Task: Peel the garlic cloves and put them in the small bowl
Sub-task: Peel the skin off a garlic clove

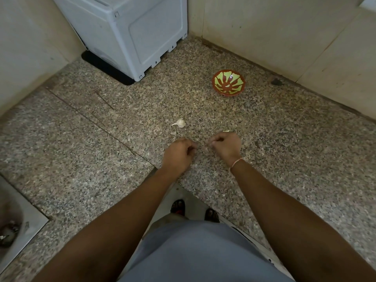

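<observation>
left hand: fingers curled, holds nothing visible
right hand: fingertips pinch something small, blurred, likely a clove
white papery garlic bulb: on speckled granite counter, 12 o'clock of left hand, nearer it
red-green patterned small bowl: 12 o'clock of right hand, well apart

Over a speckled granite countertop, the left hand and right hand hover with fingers curled, close together; what they pinch is too small to tell. A white garlic bulb piece lies just beyond them, and the small red-and-green patterned bowl sits farther back near the wall.
</observation>
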